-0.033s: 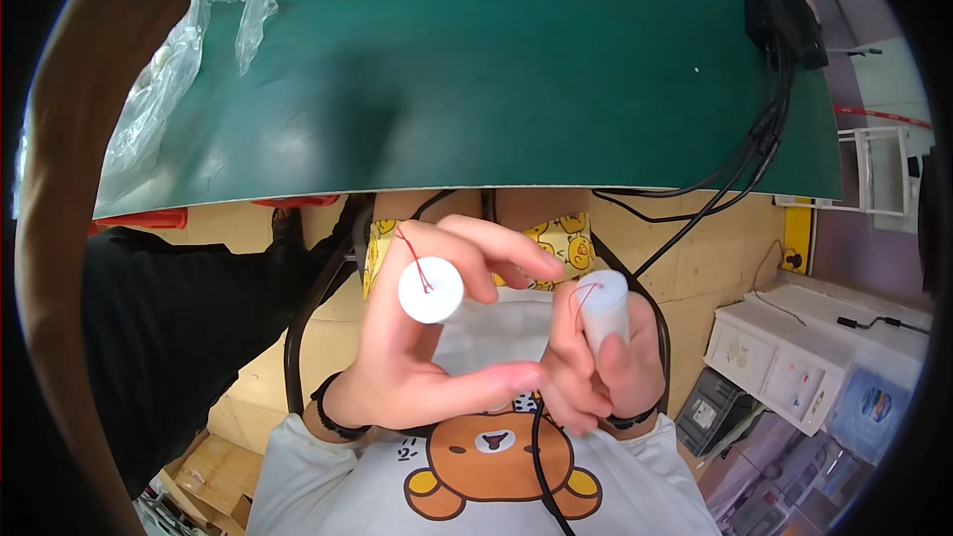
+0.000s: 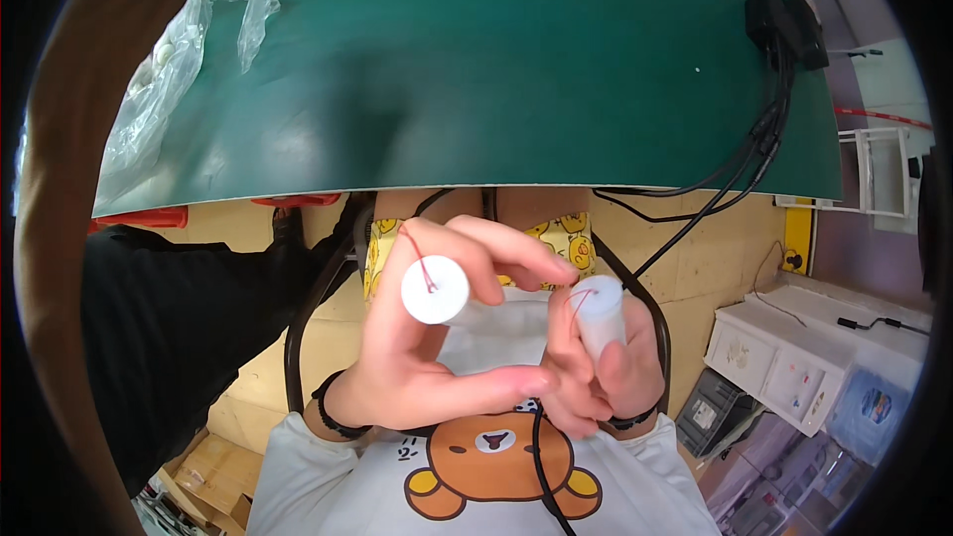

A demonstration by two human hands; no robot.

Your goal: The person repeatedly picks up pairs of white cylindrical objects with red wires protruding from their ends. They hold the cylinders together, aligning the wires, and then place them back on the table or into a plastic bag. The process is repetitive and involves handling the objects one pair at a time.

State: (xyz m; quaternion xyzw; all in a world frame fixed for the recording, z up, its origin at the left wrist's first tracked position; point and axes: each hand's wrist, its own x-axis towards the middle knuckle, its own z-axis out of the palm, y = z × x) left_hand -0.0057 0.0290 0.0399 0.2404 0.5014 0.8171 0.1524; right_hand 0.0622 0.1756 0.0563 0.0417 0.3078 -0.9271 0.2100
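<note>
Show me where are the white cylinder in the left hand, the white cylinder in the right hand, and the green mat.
left white cylinder (image 2: 435,290), head view, round end face
right white cylinder (image 2: 600,315), head view, side wall
green mat (image 2: 516,69), head view, bare middle

A short white plastic cylinder (image 2: 435,290) sits left of centre in the lower half of the frame, its flat round end turned toward the camera, with a thin red wire (image 2: 415,250) rising from the middle of that face. A second white plastic cylinder (image 2: 600,313) stands nearly upright just right of centre, rounded top upward, a short red wire (image 2: 578,298) at its upper left side. The two are apart, at about the same height.
</note>
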